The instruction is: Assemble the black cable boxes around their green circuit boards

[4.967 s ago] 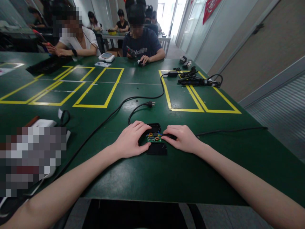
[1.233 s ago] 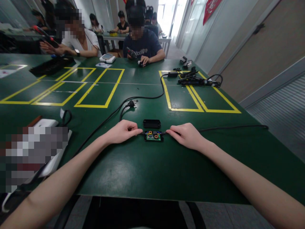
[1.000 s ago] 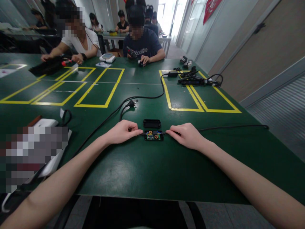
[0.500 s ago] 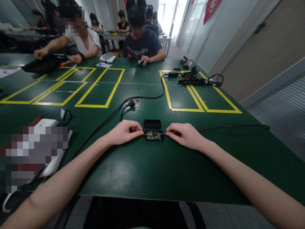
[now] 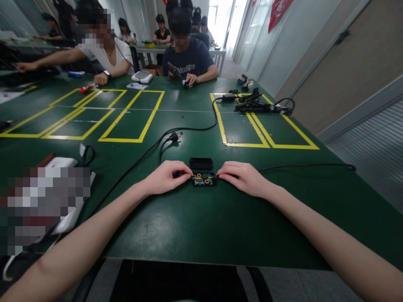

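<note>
An opened black power adapter (image 5: 203,180) with a green circuit board showing lies on the green table (image 5: 195,226) in front of me. My left hand (image 5: 166,177) pinches the black cord at the adapter's left end, fingers closed. My right hand (image 5: 241,178) pinches the cord at its right end, fingers closed too. The adapter's black lid (image 5: 200,163) lies flat just behind it. A black cable with a plug (image 5: 174,136) curls behind my left hand.
A long black cable (image 5: 310,167) runs off to the right. Yellow tape rectangles (image 5: 126,115) mark the table. A heap of black adapters and cords (image 5: 258,105) sits at the far right. Other people work at the far edge. White devices (image 5: 59,162) lie at my left.
Five seconds ago both hands covered the adapter with its lid nearer me; now the lid lies behind it and my fingers pinch the cords at both ends. The person at far left reached further left.
</note>
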A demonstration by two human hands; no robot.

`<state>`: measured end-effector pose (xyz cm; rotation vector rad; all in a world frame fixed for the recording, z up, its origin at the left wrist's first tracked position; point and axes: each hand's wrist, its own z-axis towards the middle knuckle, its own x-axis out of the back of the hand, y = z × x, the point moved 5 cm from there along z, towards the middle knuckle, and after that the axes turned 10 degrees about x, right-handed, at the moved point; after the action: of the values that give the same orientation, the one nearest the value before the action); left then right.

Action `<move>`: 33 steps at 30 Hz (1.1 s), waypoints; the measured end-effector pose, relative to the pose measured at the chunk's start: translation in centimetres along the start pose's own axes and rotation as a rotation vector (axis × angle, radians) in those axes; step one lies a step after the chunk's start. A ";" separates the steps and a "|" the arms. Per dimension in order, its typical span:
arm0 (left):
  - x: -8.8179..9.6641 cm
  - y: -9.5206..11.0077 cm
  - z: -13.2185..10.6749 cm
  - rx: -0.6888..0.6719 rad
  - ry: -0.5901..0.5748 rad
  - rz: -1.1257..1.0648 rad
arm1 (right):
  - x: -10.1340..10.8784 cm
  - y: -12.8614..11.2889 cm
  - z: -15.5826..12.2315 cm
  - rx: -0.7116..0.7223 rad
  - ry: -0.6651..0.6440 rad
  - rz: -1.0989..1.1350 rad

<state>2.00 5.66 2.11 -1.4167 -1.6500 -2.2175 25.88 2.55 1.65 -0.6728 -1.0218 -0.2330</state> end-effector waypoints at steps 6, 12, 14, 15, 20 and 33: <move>-0.1 -0.1 -0.1 -0.018 0.003 0.022 | 0.0 -0.4 0.0 0.036 -0.017 0.000; -0.3 -0.1 -0.1 -0.008 0.019 0.014 | 0.2 -0.5 -0.1 0.084 0.005 -0.013; -0.2 0.0 -0.1 -0.025 0.020 0.003 | 0.2 -0.4 -0.1 0.082 0.002 -0.014; -0.2 0.0 -0.1 -0.033 0.021 -0.001 | 0.2 -0.4 -0.1 0.079 -0.004 -0.018; -0.3 -0.1 -0.1 -0.055 0.004 0.004 | 0.2 -0.7 -0.1 0.098 -0.045 -0.093; -0.4 0.9 -0.5 -0.237 0.035 0.309 | 0.0 -1.9 0.0 0.221 -0.142 -0.398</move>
<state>2.41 4.67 2.49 -1.5488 -1.0956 -2.2934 24.96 1.06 2.48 -0.2830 -1.2935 -0.4162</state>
